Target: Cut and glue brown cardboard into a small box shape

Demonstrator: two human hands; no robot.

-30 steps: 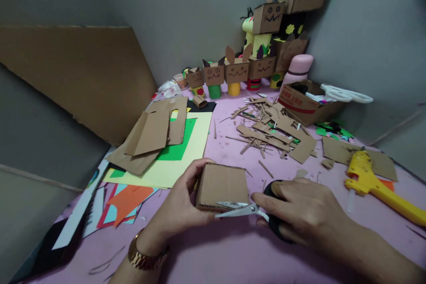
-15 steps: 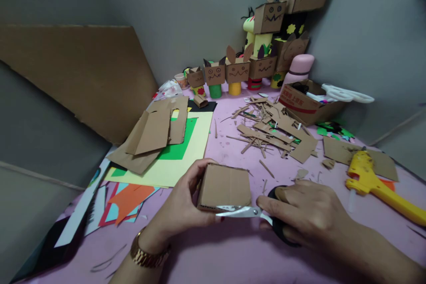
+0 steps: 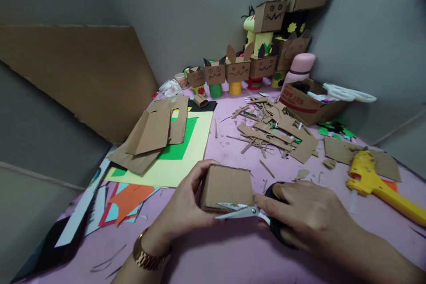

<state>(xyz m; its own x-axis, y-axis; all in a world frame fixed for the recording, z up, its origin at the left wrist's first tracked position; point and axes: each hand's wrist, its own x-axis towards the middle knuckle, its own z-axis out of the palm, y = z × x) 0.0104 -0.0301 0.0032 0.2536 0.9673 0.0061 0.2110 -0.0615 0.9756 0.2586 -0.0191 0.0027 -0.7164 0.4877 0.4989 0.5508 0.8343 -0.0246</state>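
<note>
My left hand (image 3: 181, 206), with a gold watch on the wrist, grips a small folded cardboard box (image 3: 228, 184) by its left side, thumb on the near edge and fingers over the top. My right hand (image 3: 304, 215) is wrapped round the black handles of a pair of scissors (image 3: 241, 211). The metal blades stand slightly apart along the box's near bottom edge. Both hands hover just above the pink table (image 3: 233, 253).
Cardboard sheets (image 3: 155, 135) lie on yellow and green paper at left, coloured paper scraps nearer. A heap of cardboard offcuts (image 3: 273, 131) sits behind. A yellow glue gun (image 3: 376, 184) lies at right, a cardboard tray (image 3: 309, 102) and box-headed figures (image 3: 238, 71) at the back.
The scissor blades closed along the box's near edge, then parted again. The box and both hands have drifted slightly to the right.
</note>
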